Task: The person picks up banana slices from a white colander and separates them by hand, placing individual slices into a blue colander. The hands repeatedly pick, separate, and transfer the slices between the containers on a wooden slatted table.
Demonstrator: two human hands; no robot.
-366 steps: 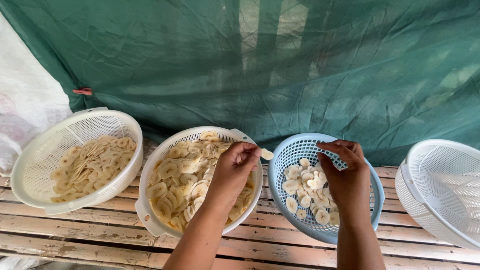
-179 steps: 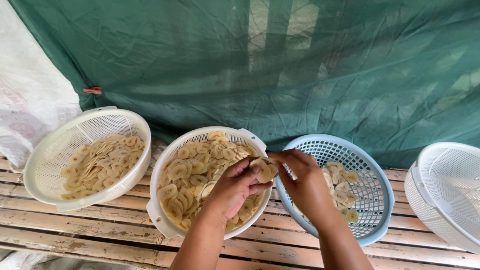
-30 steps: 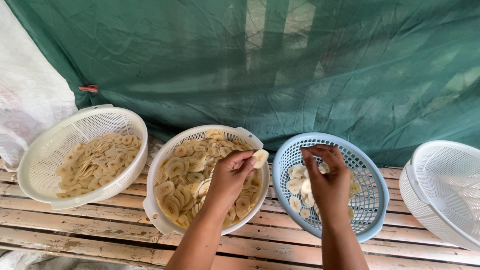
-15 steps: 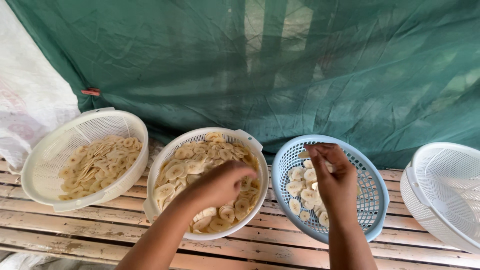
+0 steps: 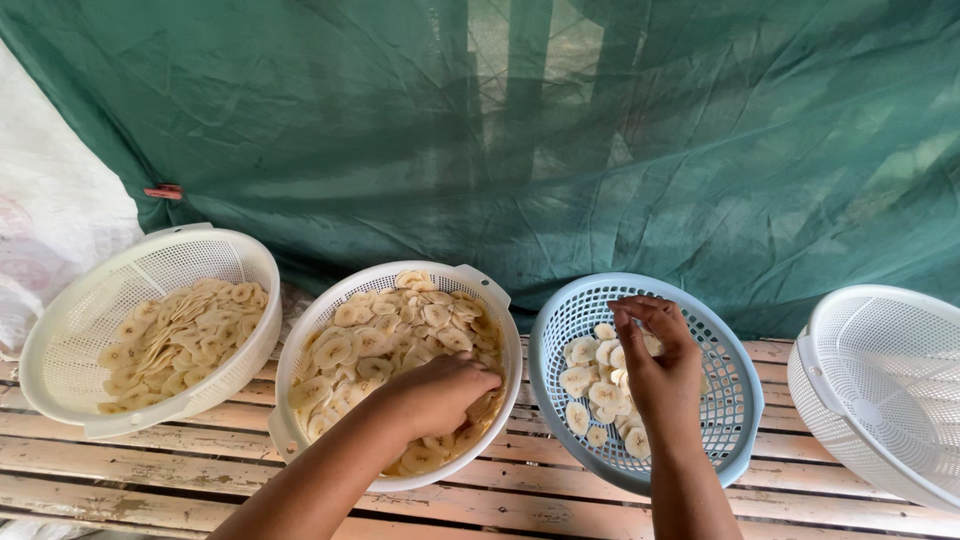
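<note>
My left hand (image 5: 440, 392) reaches into the middle white basket (image 5: 296, 352), fingers curled down into the pile of pale banana slices (image 5: 375, 335). What it grips under the palm is hidden. My right hand (image 5: 660, 372) hovers over the blue basket (image 5: 738, 400), fingertips pinched together near the top, above a small heap of banana slices (image 5: 592, 380) lying on the left side of that basket. Whether a slice sits between those fingertips is hard to tell.
A white basket (image 5: 90, 310) with more slices stands at the far left. An empty white basket (image 5: 880, 390) sits at the right edge. All rest on a slatted wooden bench (image 5: 520, 500). A green net (image 5: 560, 130) hangs behind.
My left hand has dropped from the middle basket's right rim down into its slices. My right hand stays over the blue basket, fingers pinched a little higher.
</note>
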